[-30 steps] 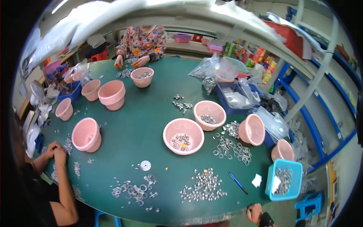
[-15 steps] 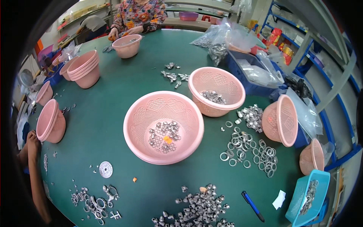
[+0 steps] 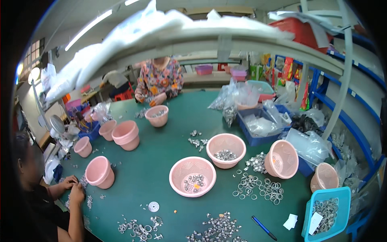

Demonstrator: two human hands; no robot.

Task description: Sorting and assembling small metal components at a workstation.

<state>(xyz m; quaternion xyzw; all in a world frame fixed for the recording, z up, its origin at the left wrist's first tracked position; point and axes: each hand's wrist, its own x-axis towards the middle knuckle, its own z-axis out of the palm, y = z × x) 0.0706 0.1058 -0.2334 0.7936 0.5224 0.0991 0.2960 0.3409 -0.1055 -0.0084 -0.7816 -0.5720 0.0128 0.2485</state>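
Neither of my hands shows in the head view. Closest to the lower edge lies a heap of small grey metal parts (image 3: 219,228). Left of it are metal ring castings (image 3: 141,230) and a round silver disc (image 3: 153,206). A pink plastic basket (image 3: 192,194) with metal pieces and an orange bit inside stands mid-table. Behind it, another pink basket (image 3: 226,163) holds more metal pieces. Loose metal rings (image 3: 271,191) are spread to the right. A blue pen (image 3: 263,228) and white paper slips (image 3: 290,221) lie near a turquoise basket (image 3: 308,222) of rings.
At the left, a co-worker's hands (image 3: 74,186) are over small parts. Across the table, a person in a flowered top (image 3: 159,80) works beside a pink basket (image 3: 157,122). Pink baskets (image 3: 125,139) stand stacked at left. A shelf beam (image 3: 201,36) crosses overhead; a blue crate (image 3: 258,139) holds bags.
The view has tilted up and drawn back, so the table sits lower and smaller. The overhead beam and more of the left co-worker have come into sight.
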